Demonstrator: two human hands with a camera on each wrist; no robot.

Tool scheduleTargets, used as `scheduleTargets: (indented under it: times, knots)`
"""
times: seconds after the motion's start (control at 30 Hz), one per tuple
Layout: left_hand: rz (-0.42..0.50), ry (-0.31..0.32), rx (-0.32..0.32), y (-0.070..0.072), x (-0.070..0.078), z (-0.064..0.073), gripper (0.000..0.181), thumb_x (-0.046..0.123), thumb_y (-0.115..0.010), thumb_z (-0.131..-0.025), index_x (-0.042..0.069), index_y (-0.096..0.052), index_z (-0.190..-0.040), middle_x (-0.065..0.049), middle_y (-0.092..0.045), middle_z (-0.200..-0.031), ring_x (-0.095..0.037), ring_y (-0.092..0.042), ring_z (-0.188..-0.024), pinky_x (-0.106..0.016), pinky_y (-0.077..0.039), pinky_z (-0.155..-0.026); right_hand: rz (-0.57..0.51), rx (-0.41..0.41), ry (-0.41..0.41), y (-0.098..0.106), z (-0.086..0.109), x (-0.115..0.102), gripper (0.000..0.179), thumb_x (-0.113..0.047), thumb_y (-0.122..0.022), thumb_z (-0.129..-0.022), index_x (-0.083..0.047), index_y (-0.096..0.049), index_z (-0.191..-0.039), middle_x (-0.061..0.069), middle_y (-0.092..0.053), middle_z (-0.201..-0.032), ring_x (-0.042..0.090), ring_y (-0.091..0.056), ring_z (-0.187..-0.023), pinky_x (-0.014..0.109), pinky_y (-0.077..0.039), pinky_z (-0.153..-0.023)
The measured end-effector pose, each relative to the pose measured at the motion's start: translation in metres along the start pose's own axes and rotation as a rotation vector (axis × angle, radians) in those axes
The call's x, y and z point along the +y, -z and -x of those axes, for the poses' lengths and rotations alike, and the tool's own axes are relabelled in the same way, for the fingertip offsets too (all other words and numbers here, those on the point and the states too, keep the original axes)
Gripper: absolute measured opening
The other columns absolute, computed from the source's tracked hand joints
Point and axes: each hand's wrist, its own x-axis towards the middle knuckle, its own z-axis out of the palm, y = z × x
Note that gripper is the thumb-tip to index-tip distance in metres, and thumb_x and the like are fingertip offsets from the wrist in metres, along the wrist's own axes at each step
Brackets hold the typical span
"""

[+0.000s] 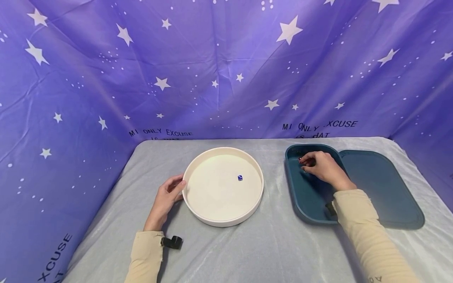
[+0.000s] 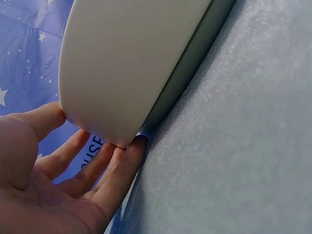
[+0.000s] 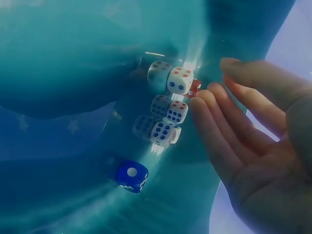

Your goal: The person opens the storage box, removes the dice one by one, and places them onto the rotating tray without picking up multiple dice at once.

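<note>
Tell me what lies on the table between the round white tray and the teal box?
Nothing but bare grey cloth between the white tray and teal box, as the head view shows.

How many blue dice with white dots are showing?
2: one white-dotted blue die in the round cream tray, another blue die in the dark teal rounded box; more may be hidden.

Purple curtain [image 1: 198, 51], white stars [image 1: 289, 30], black lettering [image 1: 179, 133], back and sides; teal lid [image 1: 385, 184] flat on grey cloth [image 1: 276, 251].
</note>
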Motion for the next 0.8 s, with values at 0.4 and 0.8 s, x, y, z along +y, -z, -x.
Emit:
scheduleTargets:
  times: [0.4, 0.8]
  knots:
    - [0.019, 0.011, -0.003, 0.0, 0.0, 0.001, 0.052, 0.033, -0.066, -0.096, 0.006, -0.054, -0.139, -0.017, -0.055, -0.135, -0.023, -0.058, -0.112, -0.025, -0.059, -0.085, 0.017, -0.056, -0.042, -0.002, -0.001, 0.008, 0.019, -0.002, -0.073, -0.086, 0.007, -0.069, -0.102, 0.019, -0.07, -0.092, 0.031, -0.066, -0.086, 0.044, -0.055, -0.075]
    - [0.04, 0.015, -0.003, 0.001, 0.001, 0.001, 0.052, 0.031, -0.066, -0.097, 0.005, -0.053, -0.14, -0.018, -0.054, -0.135, -0.019, -0.059, -0.11, -0.024, -0.059, -0.086, -0.013, -0.061, -0.05, -0.004, -0.004, 0.014, 0.015, 0.002, -0.071, -0.083, 0.008, -0.07, -0.097, 0.015, -0.07, -0.085, 0.022, -0.064, -0.079, 0.031, -0.053, -0.067]
